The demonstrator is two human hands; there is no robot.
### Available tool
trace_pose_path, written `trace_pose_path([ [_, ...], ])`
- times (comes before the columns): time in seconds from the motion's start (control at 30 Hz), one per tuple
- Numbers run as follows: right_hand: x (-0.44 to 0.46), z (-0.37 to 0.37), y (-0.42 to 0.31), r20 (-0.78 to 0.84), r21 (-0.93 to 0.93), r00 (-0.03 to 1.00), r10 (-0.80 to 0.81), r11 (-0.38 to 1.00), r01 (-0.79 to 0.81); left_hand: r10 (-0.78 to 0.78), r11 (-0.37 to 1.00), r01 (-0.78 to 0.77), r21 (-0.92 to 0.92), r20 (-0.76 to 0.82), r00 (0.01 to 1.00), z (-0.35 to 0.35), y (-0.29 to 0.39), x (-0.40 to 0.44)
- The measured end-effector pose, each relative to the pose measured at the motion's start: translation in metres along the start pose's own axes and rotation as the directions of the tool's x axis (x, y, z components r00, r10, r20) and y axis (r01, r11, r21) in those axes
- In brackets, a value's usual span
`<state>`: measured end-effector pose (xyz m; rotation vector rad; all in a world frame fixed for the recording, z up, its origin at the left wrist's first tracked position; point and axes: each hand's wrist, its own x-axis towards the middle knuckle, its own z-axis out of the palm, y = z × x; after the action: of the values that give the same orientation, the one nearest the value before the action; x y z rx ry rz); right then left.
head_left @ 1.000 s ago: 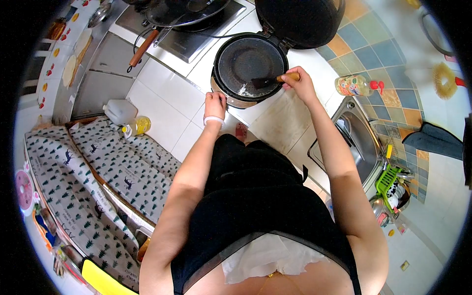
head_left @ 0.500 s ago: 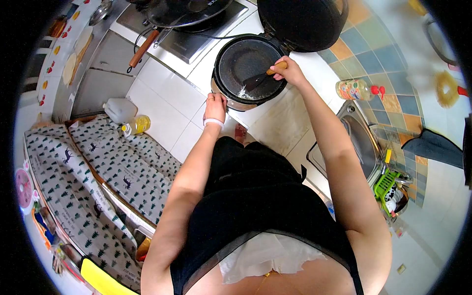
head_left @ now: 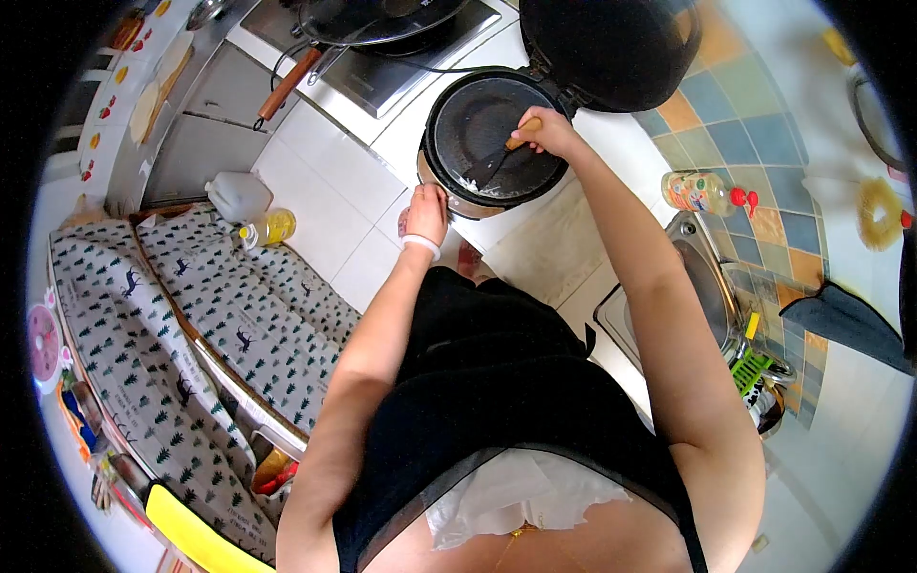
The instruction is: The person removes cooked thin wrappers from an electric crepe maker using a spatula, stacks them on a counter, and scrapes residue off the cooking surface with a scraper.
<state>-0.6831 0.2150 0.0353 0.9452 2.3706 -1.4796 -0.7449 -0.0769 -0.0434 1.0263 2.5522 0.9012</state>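
A round black electric griddle (head_left: 478, 119) stands on the white counter, its black lid (head_left: 607, 48) tilted open behind it. My right hand (head_left: 546, 134) is closed round the wooden handle of a spatula (head_left: 492, 164). The dark blade rests on the near left part of the cooking surface, beside a small patch of white residue (head_left: 469, 182). At the griddle's near left edge is my left hand (head_left: 427, 212), fingers together against its outer side. What those fingers grip, if anything, is hidden.
A covered pan (head_left: 382, 17) with a wooden handle sits on the cooktop at the upper left. A bottle with a red cap (head_left: 697, 192) stands on the right, near the sink (head_left: 707, 277). Patterned cloth (head_left: 220, 315) covers a surface at the left.
The spatula has moved left across the griddle to the white residue, my right hand moving left with it. My left hand stays by the griddle's edge. The view has shifted slightly.
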Motion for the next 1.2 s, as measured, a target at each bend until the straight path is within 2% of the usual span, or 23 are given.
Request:
trace_pose_path([
  [0.1, 0.013, 0.0, 0.011, -0.005, -0.231, 0.962, -0.272, 0.937, 0.263, -0.057, 0.997, 0.056, -0.046, -0.024, 0.998, 0.001, -0.002, -0.002],
  [0.13, 0.017, 0.002, 0.015, -0.006, -0.273, 0.967, -0.255, 0.931, 0.244, -0.084, 0.994, 0.082, -0.069, -0.03, 0.996, 0.002, -0.003, -0.004],
  [0.23, 0.015, 0.007, 0.008, -0.011, -0.363, 0.975, -0.222, 0.91, 0.203, -0.209, 0.962, 0.144, -0.233, -0.285, 0.935, 0.013, -0.01, -0.01],
  [0.27, 0.014, 0.009, 0.007, -0.011, -0.37, 0.975, -0.222, 0.907, 0.202, -0.387, 0.869, 0.284, -0.405, -0.197, 0.901, 0.022, -0.016, -0.012],
  [0.33, 0.012, 0.011, 0.007, -0.02, -0.377, 0.974, -0.225, 0.904, 0.201, -0.651, 0.542, 0.521, -0.66, 0.062, 0.756, 0.039, -0.027, -0.014],
  [0.37, 0.012, 0.012, 0.008, -0.03, -0.377, 0.973, -0.228, 0.904, 0.2, -0.653, 0.353, 0.542, -0.763, 0.214, 0.727, 0.036, -0.023, -0.012],
  [0.47, 0.011, 0.015, 0.012, -0.05, -0.362, 0.973, -0.227, 0.912, 0.194, -0.633, 0.09, 0.656, -0.749, 0.466, 0.618, 0.015, -0.001, -0.004],
  [0.6, 0.01, 0.014, 0.017, -0.061, -0.333, 0.976, -0.208, 0.926, 0.176, -0.653, 0.045, 0.668, -0.743, 0.483, 0.583, 0.022, -0.007, -0.002],
  [0.8, 0.006, 0.013, 0.02, -0.069, -0.32, 0.986, -0.154, 0.939, 0.124, -0.631, 0.022, 0.663, -0.748, 0.504, 0.59, 0.015, -0.007, -0.005],
  [1.0, 0.005, 0.014, 0.027, -0.075, -0.262, 0.984, -0.161, 0.955, 0.137, -0.54, 0.019, 0.646, -0.763, 0.536, 0.649, 0.014, -0.015, -0.013],
  [1.1, 0.009, 0.015, 0.026, -0.065, -0.248, 0.984, -0.168, 0.958, 0.147, -0.502, 0.06, 0.697, -0.714, 0.582, 0.64, 0.017, -0.02, -0.02],
  [1.2, 0.02, 0.019, 0.024, -0.048, -0.265, 0.969, -0.241, 0.939, 0.22, -0.509, -0.02, 0.71, -0.704, 0.618, 0.599, 0.014, -0.017, -0.026],
])
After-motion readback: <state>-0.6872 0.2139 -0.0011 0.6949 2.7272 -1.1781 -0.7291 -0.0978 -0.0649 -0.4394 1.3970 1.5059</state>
